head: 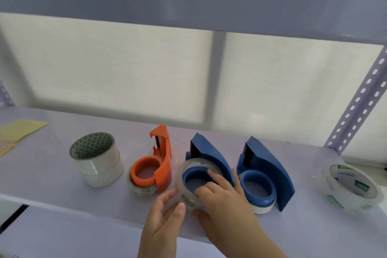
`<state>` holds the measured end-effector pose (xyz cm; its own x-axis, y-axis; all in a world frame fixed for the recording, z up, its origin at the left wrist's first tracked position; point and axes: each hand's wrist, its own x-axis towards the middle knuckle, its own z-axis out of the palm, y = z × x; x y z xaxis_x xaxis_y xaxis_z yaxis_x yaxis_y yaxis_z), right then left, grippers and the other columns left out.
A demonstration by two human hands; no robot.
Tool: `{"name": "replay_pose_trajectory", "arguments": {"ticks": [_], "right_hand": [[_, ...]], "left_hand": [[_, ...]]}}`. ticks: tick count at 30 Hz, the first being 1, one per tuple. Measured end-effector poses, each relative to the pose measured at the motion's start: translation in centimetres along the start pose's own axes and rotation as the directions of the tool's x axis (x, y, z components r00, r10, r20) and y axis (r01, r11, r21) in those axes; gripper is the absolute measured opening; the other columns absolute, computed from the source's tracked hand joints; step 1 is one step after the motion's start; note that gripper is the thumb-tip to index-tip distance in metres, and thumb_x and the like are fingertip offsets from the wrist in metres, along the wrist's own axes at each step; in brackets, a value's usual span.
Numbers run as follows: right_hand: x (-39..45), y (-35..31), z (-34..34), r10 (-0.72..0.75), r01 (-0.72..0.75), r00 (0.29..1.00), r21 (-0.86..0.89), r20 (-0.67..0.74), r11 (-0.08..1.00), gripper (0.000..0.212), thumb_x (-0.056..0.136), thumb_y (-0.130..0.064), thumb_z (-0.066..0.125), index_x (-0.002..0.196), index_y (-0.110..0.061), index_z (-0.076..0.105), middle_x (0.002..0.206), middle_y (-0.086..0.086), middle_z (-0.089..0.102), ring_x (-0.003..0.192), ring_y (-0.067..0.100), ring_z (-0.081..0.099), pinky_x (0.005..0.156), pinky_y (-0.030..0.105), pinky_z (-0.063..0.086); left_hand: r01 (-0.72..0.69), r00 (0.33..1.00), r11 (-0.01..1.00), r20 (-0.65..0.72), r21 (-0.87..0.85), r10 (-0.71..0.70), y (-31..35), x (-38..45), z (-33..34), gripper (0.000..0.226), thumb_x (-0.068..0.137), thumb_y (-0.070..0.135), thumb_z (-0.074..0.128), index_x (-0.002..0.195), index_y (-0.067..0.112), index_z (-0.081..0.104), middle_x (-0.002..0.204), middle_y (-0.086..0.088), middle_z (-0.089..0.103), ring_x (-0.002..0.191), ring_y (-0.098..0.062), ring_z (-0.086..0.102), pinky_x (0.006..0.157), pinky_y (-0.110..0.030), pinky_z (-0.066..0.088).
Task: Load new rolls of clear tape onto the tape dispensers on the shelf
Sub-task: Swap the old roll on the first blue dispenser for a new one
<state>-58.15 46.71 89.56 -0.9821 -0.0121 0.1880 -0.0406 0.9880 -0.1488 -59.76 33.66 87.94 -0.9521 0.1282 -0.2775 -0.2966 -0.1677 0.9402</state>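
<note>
A clear roll (pixel 189 192) is being pushed down over the middle dispenser's (pixel 211 159) blue hub, right of the orange one (pixel 161 159), pinched by the right hand (pixel 222 192) so it seats square, left hand (pixel 165 213) spread loosely alongside as a steadier, probably.

shelf (pixel 62 184): holds everything, items in a rough row left to right
far left, back: paper sheets (pixel 18 132)
left: stacked tape rolls (pixel 97 159), one on another
next right: first dispenser (pixel 155 163), a roll around its hub
centre: second dispenser (pixel 209 159), clear tape roll (pixel 188 186) around its hub
hands: left hand (pixel 165 216) at that roll's front-left edge; right hand (pixel 222 195) on its right, fingers over the hub
right of centre: third dispenser (pixel 266 172), just beside the second
far right: loose tape roll (pixel 351 186), tilted, well apart
</note>
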Motion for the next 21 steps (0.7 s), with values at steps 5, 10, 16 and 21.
{"name": "replay_pose_trajectory", "arguments": {"ticks": [5, 10, 16, 21], "right_hand": [[-2.1, 2.3, 0.6, 0.083, -0.033, 0.995, 0.590, -0.058, 0.806, 0.026, 0.075, -0.034, 0.075, 0.100, -0.033, 0.069, 0.122, -0.028, 0.060, 0.136, -0.011, 0.028, 0.112, 0.031, 0.035], [-5.6, -1.0, 2.1, 0.277, -0.015, 0.952, 0.887, -0.127, 0.461, 0.052, 0.045, -0.060, 0.084, 0.095, -0.050, 0.070, 0.106, -0.028, 0.070, 0.105, -0.001, 0.065, 0.088, 0.039, 0.056], [-5.9, 1.2, 1.5, 0.135, 0.034, 0.982, 0.821, -0.134, 0.570, 0.041, 0.062, -0.049, 0.083, 0.098, -0.040, 0.066, 0.108, -0.011, 0.063, 0.104, 0.018, 0.064, 0.078, 0.034, 0.058], [-5.6, 2.7, -0.7, 0.237, 0.027, 0.928, 0.688, -0.286, 0.725, 0.053, 0.058, -0.075, 0.065, 0.103, -0.049, 0.053, 0.108, -0.029, 0.048, 0.104, 0.000, 0.056, 0.080, 0.011, 0.050]], "left_hand": [[-0.039, 0.996, 0.999, 0.077, -0.037, 0.041, 0.5, 0.0, -0.2, 0.038, 0.073, -0.002, 0.074, 0.099, 0.020, 0.057, 0.099, 0.005, 0.069, 0.069, 0.002, 0.071, 0.057, -0.011, 0.055], [-0.053, 0.945, 0.999, 0.323, -0.011, 0.054, 0.5, -0.5, 0.5, 0.056, 0.043, 0.022, 0.082, 0.096, 0.014, 0.066, 0.079, -0.004, 0.079, 0.072, -0.016, 0.075, 0.057, -0.021, 0.058], [-0.012, 0.928, 1.000, 0.373, 0.025, 0.002, 0.8, -0.3, 0.7, 0.040, 0.057, 0.014, 0.074, 0.096, 0.007, 0.067, 0.085, -0.009, 0.079, 0.075, -0.019, 0.075, 0.060, -0.027, 0.060], [-0.080, 0.906, 0.992, 0.421, 0.097, 0.032, 0.8, -0.5, 0.7, 0.030, 0.062, 0.012, 0.077, 0.089, 0.018, 0.067, 0.082, -0.007, 0.079, 0.076, -0.019, 0.075, 0.060, -0.023, 0.059]]}}
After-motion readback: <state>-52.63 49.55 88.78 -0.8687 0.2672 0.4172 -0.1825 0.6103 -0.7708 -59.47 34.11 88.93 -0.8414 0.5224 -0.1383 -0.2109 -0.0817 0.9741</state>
